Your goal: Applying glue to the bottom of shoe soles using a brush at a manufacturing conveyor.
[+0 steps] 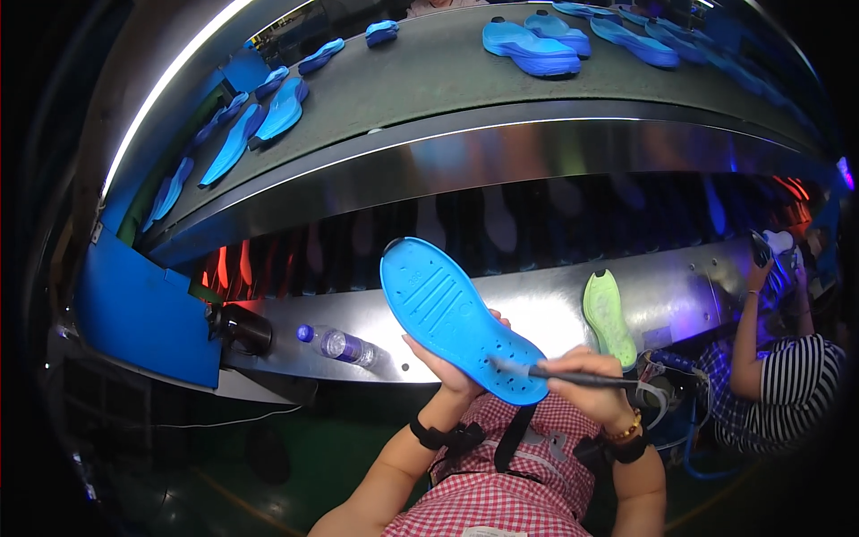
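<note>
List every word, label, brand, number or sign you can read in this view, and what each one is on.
No lettering or numbers are quoted here, only where they stand.
Blue sole in the left hand: a small moulded marking toward its upper-left end.
Bottle: any print is too small to read.
White patch on the red-checked garment: cut off by the frame, unreadable.

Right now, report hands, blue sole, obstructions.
Left hand supporting blue sole. Right hand holding dark-handled tool over it. Green sole on shelf, not blocking.
</note>
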A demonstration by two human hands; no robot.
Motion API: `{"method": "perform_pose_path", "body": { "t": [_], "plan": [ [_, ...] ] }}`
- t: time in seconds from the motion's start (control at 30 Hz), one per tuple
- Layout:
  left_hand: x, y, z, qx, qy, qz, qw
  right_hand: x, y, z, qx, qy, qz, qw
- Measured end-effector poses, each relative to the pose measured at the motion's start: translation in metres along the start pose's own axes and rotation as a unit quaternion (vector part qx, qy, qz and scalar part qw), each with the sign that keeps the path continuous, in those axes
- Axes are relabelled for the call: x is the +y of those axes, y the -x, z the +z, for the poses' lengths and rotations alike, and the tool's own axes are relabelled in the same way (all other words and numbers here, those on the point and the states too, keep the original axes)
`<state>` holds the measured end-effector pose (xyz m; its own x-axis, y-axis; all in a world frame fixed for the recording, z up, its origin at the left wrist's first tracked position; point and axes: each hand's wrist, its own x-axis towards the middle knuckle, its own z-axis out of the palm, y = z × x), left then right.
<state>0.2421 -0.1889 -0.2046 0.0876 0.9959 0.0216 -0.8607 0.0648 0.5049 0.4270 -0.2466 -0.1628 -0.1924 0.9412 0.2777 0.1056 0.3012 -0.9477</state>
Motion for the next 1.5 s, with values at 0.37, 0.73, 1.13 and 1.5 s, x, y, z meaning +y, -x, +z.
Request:
{"method": "perform_pose_path", "body": {
  "t": [0.37, 0.73, 1.13, 1.5],
  "plan": [
    [0.01, -0.006, 0.007, -0.033, 0.017, 0.055, 0.998, 0.0, 0.008, -0.006, -0.087, -0.033, 0.034, 0.995],
    [0.024, -0.003, 0.008, -0.076, -0.029, 0.057, 0.995, 0.01, 0.013, -0.011, -0.177, -0.094, 0.022, 0.979],
    [0.01, 0.028, -0.005, -0.156, 0.038, -0.174, 0.972, -0.016, 0.015, 0.005, -0.095, -0.17, 0.221, 0.956],
    [0.03, 0.004, -0.001, -0.196, -0.083, -0.405, 0.889, -0.012, 0.007, -0.018, -0.286, -0.046, -0.023, 0.957]
  ]
}}
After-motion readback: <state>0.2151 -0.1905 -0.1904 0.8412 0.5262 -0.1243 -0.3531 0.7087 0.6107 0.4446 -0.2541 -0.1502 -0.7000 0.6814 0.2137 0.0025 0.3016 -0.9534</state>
